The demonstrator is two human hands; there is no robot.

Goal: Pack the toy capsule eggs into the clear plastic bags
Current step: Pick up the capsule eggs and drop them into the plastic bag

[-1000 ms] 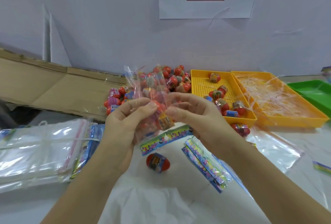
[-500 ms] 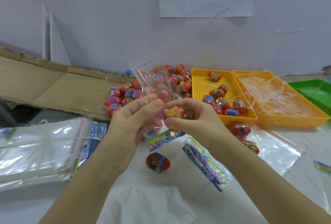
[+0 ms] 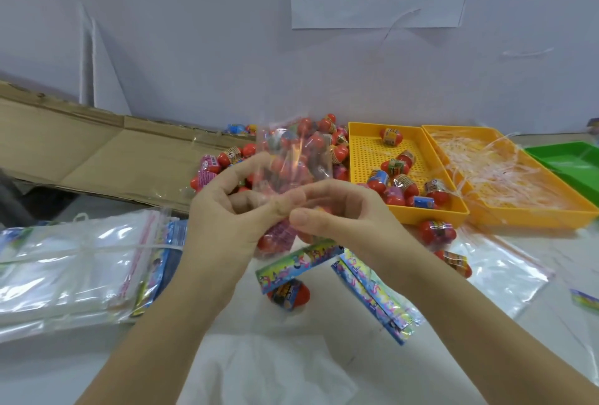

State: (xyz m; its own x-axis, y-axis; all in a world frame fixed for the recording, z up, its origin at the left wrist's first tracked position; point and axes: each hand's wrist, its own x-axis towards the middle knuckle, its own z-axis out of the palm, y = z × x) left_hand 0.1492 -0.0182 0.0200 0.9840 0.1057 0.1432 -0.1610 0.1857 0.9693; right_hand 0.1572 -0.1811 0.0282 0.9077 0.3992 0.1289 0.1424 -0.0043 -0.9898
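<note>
I hold a clear plastic bag (image 3: 293, 161) upright over the table's middle, with its colourful printed header (image 3: 299, 262) hanging at the bottom. My left hand (image 3: 227, 220) pinches the bag's left side. My right hand (image 3: 343, 213) pinches its right side, close against the left fingers. Red capsule eggs show inside the bag (image 3: 277, 237) between my palms. One loose egg (image 3: 288, 294) lies on the white table below the bag. A heap of eggs (image 3: 334, 142) sits behind the bag.
A yellow tray (image 3: 366, 132) with several eggs stands at the right, then a yellow tray of plastic strips (image 3: 525, 220) and a green tray (image 3: 564, 158). A stack of clear bags (image 3: 74, 268) lies left. Flat cardboard (image 3: 97, 152) lies behind. Printed bags (image 3: 372, 294) lie near my right wrist.
The bag has risen a little and its top now stands straighter. My fingertips have closed together at the bag's middle, and the eggs have slid lower inside it.
</note>
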